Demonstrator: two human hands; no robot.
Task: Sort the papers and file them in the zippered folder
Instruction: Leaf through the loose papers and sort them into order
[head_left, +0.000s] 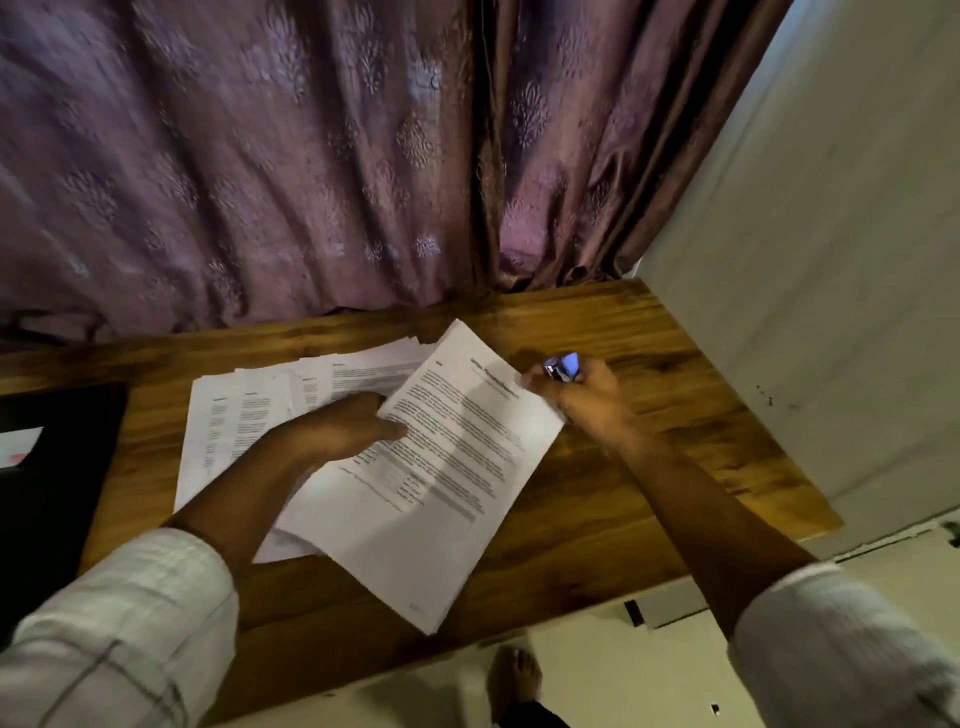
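A stack of printed papers (457, 483) lies tilted across the middle of the wooden table (649, 467). My left hand (337, 428) grips the stack's left edge, thumb on top. My right hand (584, 402) is at the stack's far right corner and holds a small blue and silver object (563, 365) that looks like a stapler. More printed sheets (234, 415) are fanned out on the table behind and to the left of the stack. The black folder (57, 483) lies flat at the table's left end, with a white card (18, 447) on it.
A purple patterned curtain (311, 182) hangs along the table's far edge. A pale wall or panel (831, 260) borders the table on the right. Below the near edge are the light floor and a bare foot (514, 680).
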